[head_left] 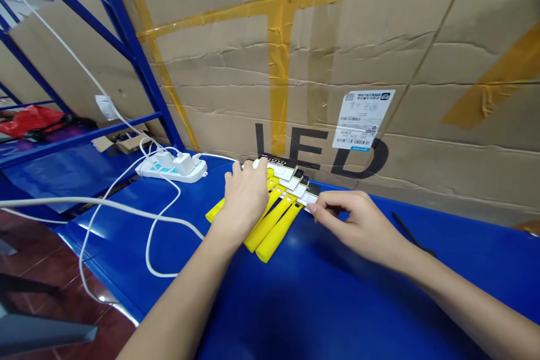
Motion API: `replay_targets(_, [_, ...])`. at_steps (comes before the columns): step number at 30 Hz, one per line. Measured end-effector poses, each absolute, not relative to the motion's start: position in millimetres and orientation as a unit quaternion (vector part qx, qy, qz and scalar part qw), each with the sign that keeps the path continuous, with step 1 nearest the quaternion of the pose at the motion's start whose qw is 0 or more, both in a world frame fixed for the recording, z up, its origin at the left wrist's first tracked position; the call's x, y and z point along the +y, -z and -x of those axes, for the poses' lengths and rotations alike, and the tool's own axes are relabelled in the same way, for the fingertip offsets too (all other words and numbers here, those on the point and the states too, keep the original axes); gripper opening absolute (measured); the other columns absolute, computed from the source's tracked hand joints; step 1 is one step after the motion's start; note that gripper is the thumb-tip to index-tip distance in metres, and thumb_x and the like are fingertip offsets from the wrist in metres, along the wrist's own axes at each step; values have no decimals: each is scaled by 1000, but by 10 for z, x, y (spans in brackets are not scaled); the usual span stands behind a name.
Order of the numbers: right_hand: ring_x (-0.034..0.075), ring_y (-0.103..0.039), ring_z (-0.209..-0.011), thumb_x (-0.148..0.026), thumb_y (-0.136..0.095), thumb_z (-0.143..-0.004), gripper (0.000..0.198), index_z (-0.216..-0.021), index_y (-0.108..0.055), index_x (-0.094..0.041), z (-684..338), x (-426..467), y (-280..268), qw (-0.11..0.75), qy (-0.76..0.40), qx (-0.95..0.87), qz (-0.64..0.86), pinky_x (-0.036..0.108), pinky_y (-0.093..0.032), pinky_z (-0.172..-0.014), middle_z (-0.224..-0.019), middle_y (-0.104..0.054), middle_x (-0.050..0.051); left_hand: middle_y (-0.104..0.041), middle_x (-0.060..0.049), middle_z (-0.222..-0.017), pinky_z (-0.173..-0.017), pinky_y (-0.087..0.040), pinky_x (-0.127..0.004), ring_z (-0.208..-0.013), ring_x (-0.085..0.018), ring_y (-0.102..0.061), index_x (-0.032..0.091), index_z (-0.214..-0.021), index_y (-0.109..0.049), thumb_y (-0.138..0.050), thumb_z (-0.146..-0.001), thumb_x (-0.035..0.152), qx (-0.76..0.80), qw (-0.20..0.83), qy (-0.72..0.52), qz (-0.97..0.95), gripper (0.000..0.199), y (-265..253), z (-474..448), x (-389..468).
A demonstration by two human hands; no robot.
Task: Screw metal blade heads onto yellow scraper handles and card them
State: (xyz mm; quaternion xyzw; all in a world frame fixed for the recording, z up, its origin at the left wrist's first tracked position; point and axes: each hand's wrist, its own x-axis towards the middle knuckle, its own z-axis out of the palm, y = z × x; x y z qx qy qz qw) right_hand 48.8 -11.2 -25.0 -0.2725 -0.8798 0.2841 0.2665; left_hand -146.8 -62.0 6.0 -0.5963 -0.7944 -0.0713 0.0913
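Note:
Several yellow-handled tools [278, 232] lie in an overlapping row on the blue tabletop, handles toward me. White cards with black ends [291, 183] cover their heads, so the tool kind is hidden. My left hand [247, 194] is over the left part of the row, fingers curled down onto the cards and handles. At the right end, my right hand [356, 219] pinches the corner of the nearest card [310, 197] between thumb and index finger.
Behind the tools stands a big cardboard box [219, 79] marked LED. A white power strip [172, 167] with looping white cables [147, 208] sits at left, beside a blue metal frame [139, 67]. A thin black object [409, 230] lies at right.

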Motion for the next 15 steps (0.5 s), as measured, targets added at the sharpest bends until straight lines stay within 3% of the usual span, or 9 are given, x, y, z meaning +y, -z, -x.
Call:
replay_targets(11, [11,-42,-53,-44,-52,-93,41,-60,-55,-19,-487,16,389,292,-338,-823,350,28,-30,-52,-53,-49,-3,-68,-21,-108,-78,-51,-49,-100,-36,-63,15,-123,-51,-41,-92,6,-778,77,103,614,34,13,1615,-566])
replay_targets(13, [12,-47,-56,-45,-56,-92,35,-67,-59,-20,-531,66,399,342,-359,-777,388,27,-35,-54,-59,-55,-2,-67,-21,-109,-80,-50,-48,-100,-34,-63,14,-124,-49,-41,-93,6,-767,96,135,620,33,-51,1600,-575])
replay_targets(15, [15,-58,-65,-46,-60,-90,26,-86,-64,-21,-594,131,379,401,-416,-702,416,27,-44,-58,-76,-67,1,-66,-18,-108,-81,-50,-45,-99,-31,-63,14,-122,-48,-44,-94,9,-734,120,190,641,28,-109,1556,-584])
